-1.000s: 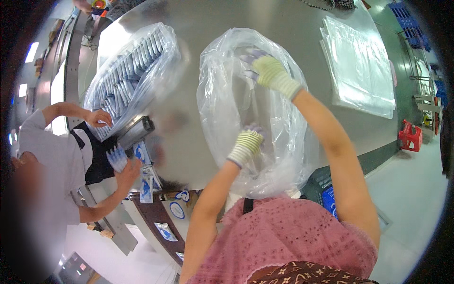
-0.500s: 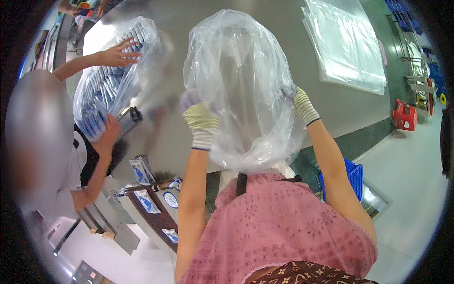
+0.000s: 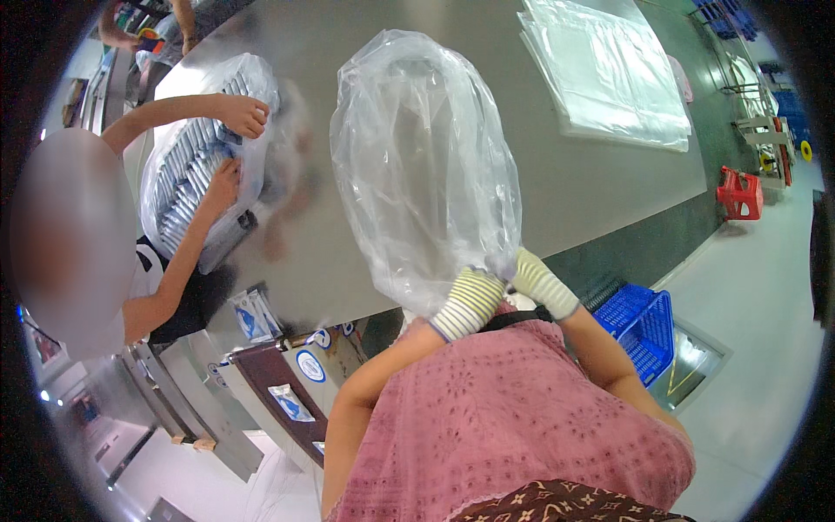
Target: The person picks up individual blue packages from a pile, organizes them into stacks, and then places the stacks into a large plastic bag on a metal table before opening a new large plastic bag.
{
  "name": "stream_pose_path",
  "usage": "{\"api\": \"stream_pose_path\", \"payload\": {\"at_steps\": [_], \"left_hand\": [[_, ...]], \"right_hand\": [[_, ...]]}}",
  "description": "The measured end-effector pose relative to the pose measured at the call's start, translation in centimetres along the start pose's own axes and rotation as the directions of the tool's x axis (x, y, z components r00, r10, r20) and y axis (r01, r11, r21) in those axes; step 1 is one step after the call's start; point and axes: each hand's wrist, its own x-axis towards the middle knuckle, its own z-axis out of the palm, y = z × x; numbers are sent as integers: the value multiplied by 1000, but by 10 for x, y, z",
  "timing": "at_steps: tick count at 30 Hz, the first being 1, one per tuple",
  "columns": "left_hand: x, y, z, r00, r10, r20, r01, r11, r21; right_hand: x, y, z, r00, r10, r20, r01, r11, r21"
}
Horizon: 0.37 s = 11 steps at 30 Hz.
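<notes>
A large clear plastic bag (image 3: 477, 165) stands with its mouth spread wide on the grey metal table (image 3: 300, 261) in front of me. Both my hands wear striped yellow-and-white gloves with grey fingers. My left hand (image 3: 477, 298) is closed on the bag's near rim, right of its middle. Beside it, almost touching, my right hand (image 3: 537, 280) is closed on the same stretch of rim. Film folds cover part of the fingertips of both hands.
Flat clear bags (image 3: 609, 78) lie stacked at the table's far right. Leftward, a co-worker's hands (image 3: 239, 113) work in a bag of silver-blue packets (image 3: 196, 170). A blue basket (image 3: 639, 326) and red stool (image 3: 739, 193) stand right. Below left is a cardboard box (image 3: 326, 370).
My hands have come together at the bag's near right rim, from opposite sides of its mouth. The co-worker's lower hand has moved up onto the packets.
</notes>
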Motion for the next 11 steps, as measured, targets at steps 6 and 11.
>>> {"api": "stream_pose_path", "payload": {"at_steps": [6,11], "left_hand": [[-7,-5,-17,998,41,-42,-53,937,-345],[11,-60,-19,880,-319,-351,165,899,-405]], "right_hand": [[29,87,91,942,-242,-235,212,967,-144],[40,25,45,990,131,42,-67,187,980]]}}
